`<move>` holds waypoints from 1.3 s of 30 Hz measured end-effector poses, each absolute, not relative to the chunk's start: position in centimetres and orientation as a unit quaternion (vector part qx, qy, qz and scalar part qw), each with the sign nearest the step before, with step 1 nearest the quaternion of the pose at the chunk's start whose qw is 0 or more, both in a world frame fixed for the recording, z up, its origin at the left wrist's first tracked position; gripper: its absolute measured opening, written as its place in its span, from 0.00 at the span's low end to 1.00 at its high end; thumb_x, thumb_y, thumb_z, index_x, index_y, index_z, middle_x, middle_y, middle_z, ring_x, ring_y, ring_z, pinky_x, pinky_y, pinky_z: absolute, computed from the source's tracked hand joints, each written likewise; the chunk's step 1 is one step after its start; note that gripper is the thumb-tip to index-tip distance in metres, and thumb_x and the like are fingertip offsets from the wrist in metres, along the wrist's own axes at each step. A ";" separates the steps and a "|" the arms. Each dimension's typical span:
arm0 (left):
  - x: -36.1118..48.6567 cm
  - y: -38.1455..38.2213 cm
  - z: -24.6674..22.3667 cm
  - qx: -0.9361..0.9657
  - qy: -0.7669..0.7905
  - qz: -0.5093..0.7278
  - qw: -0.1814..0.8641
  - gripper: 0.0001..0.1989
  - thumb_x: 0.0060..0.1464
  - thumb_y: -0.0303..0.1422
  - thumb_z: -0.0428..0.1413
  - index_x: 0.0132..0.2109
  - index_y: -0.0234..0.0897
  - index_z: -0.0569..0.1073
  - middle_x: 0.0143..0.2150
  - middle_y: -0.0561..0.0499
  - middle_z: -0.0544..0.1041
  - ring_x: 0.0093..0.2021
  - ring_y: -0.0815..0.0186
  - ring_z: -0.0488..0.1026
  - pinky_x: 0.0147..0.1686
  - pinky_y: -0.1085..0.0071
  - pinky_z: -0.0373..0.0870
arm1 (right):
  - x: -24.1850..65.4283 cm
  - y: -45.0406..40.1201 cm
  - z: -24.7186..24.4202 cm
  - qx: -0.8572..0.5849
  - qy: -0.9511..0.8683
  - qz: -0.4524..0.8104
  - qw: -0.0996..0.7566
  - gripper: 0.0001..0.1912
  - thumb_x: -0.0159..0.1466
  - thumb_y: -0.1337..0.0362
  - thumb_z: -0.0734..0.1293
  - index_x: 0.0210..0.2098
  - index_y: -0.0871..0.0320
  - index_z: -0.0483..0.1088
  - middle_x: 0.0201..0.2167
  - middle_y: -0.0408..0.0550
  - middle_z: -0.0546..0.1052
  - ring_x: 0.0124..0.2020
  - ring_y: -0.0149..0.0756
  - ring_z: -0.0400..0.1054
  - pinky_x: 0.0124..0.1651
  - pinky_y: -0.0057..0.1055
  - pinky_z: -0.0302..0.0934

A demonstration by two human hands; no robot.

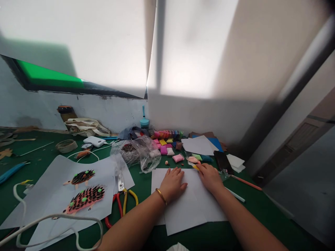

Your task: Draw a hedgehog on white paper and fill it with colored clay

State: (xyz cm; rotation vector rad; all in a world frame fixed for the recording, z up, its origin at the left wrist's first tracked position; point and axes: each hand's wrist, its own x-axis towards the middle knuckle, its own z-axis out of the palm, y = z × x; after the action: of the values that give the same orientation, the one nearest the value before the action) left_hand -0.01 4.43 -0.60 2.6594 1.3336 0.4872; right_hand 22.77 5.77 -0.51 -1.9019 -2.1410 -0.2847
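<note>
A stack of white paper sheets (188,212) lies before me, its sheets slightly askew. My left hand (171,184) rests flat on it near the top edge, fingers stretched out and holding nothing; a gold bangle (161,196) circles that wrist. My right hand (210,176) lies over the stack's upper right edge, fingers extended. A small yellow thing (195,167) shows at its fingertips; its kind is unclear. From under the right forearm a white pen-like stick (237,195) juts out. Just past the paper are a pink clay packet (178,158) and a small orange ball (166,162).
Pliers with red and yellow handles (125,202) lie left of the stack. Farther left, hedgehog figures (85,200) sit on paper, with a white cable (52,217) in front. Clear plastic bags (150,158) and a dark phone-like slab (222,162) lie behind. A wall closes the back.
</note>
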 end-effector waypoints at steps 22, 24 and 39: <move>-0.1 4.9 -1.1 0.862 0.441 0.228 0.105 0.25 0.57 0.35 0.54 0.61 0.38 0.63 0.62 0.43 0.66 0.63 0.54 0.59 0.63 0.52 0.51 | 23.7 7.5 1.9 -0.728 -0.675 0.024 0.119 0.22 0.64 0.67 0.58 0.56 0.54 0.67 0.54 0.57 0.69 0.55 0.50 0.61 0.49 0.39 0.56; -0.1 5.2 -1.0 0.850 0.447 0.252 0.115 0.24 0.56 0.30 0.54 0.60 0.38 0.65 0.59 0.44 0.68 0.59 0.55 0.63 0.61 0.55 0.55 | 22.5 6.6 1.7 -0.706 -0.692 0.049 0.140 0.21 0.67 0.64 0.56 0.57 0.54 0.67 0.52 0.55 0.72 0.53 0.45 0.64 0.49 0.35 0.56; -1.8 6.8 2.9 0.806 0.503 0.275 0.148 0.09 0.57 0.34 0.55 0.41 0.39 0.78 0.41 0.47 0.74 0.45 0.60 0.71 0.47 0.66 0.66 | 19.1 2.8 0.7 -0.595 -0.746 0.246 0.170 0.09 0.62 0.60 0.61 0.32 0.56 0.70 0.33 0.45 0.75 0.35 0.36 0.68 0.36 0.27 0.55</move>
State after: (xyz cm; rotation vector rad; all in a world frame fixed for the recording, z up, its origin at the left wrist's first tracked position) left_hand -1.77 6.83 2.85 2.3166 1.4475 0.7919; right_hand 19.09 2.82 0.75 -1.6887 -2.1204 0.6977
